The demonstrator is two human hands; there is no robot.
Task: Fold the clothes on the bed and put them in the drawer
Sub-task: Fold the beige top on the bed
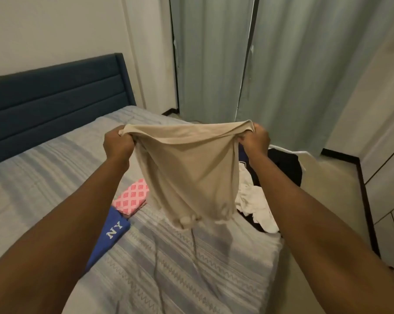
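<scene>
At the far left we see the dark blue headboard [55, 98] along the head of the bed [44, 177]; the picture's edge cuts off its left end. The bed's striped grey-blue cover runs down out of view at the bottom.

Near the bed's left side lies a blue garment [111, 234] lettered "NY". Most of it is hidden under the left forearm, so we cannot tell what kind it is. At its far end, seemingly touching it, sits a folded pink patterned cloth [131, 198], one corner hidden behind the hanging fabric.

The left hand [118, 143] has its fingers curled tight round the upper left corner of a beige garment [187, 173]. The garment is held up over the middle of the bed, its top edge pulled taut between both hands. Its lower hem is bunched, and we cannot tell whether it touches the cover. Its cut is hard to make out.

Just right of it, by the bed's right edge, a crumpled white cloth [252, 198] lies on dark clothes [282, 166], both partly hidden by the garment and the right forearm. The right hand [256, 140] grips the garment's upper right corner in a closed fist.

Beyond hang pale green curtains [293, 64]. White cabinet fronts [386, 177] are cut off at the right edge; we cannot tell drawers from doors.
</scene>
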